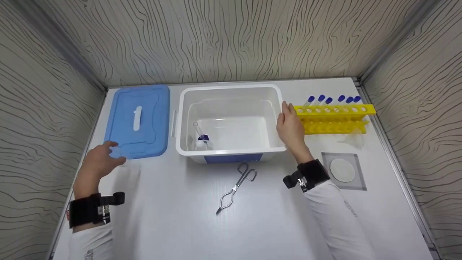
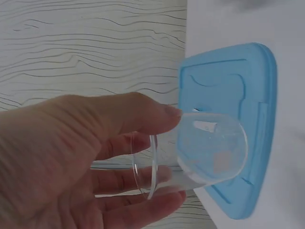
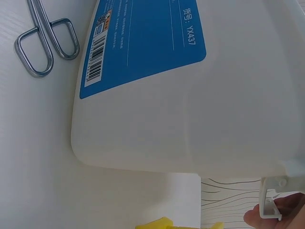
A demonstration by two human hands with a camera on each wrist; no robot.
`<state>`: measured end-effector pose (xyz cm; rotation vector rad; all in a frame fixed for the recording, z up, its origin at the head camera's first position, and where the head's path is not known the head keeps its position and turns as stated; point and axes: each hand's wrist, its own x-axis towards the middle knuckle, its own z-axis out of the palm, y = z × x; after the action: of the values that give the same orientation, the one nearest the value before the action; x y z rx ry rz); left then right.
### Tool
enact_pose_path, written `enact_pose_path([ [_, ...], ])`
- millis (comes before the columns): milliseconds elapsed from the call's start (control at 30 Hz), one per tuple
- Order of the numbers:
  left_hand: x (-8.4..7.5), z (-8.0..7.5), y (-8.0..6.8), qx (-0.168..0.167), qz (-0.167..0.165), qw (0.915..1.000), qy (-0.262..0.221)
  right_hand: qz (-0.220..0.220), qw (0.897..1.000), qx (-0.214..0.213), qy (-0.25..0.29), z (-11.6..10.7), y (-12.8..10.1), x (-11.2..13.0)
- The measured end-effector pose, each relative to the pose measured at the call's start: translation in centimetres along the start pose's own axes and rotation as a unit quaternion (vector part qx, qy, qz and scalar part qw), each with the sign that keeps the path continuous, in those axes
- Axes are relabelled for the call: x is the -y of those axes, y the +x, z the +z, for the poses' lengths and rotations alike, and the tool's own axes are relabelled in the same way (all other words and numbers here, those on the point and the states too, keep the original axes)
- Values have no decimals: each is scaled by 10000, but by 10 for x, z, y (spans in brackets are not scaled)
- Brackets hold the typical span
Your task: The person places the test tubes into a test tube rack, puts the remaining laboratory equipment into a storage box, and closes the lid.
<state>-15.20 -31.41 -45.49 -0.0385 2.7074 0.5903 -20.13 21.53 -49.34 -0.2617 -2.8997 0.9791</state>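
The white surface [image 1: 180, 224] carries, at centre, an open white tub [image 1: 231, 92] with a blue label on its near wall. Inside it, at the near left corner, lie a small glass flask and a blue-capped item [image 1: 203, 139]; the view is too poor to identify them further.

The blue lid [image 1: 139, 121] lies flat just left of the tub. A yellow tube rack [image 1: 334, 117] with blue-capped tubes stands just right of it. A wire gauze square with a white round centre [image 1: 343, 170] lies nearer, below the rack. Metal tongs [image 1: 236, 187] lie on the surface in front of the tub, unheld.

The right hand [image 1: 290, 126] rests against the tub's right wall, fingers mostly straight; a fingertip [image 3: 267, 218] sits at the side latch. It steadies the tub and grips nothing.

The left hand [image 1: 99, 162] holds a clear glass beaker [image 2: 190, 155] on its side over the lid's near corner, thumb above and fingers [image 2: 143, 210] curled beneath, mouth toward the palm.

Judgement: the hold on the beaker is a light one on smooth glass. The grip should be kept round the wall, the beaker carried level and low, and brought clear of the lid's edge and the tub's rim. The right hand should keep the tub braced.
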Motion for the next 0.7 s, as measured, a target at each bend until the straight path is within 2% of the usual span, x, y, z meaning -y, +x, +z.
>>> enact_pose_path([
  [200, -34, -26, -11, -507, 351, 9979, 191, 63, 10000, 63, 1, 0, -1, 0],
  [400, -73, -47, -21, -1026, 766, 9912, 328, 45, 9999, 73, -54, 2, 2, 1],
  [533, -102, -54, -22, -1299, 1151, 9843, 317, 25, 9999, 92, -45, 1, 6, 0],
  [700, -139, -54, -16, -1451, 1611, 9755, 370, 37, 9999, 102, -37, 0, 6, -4],
])
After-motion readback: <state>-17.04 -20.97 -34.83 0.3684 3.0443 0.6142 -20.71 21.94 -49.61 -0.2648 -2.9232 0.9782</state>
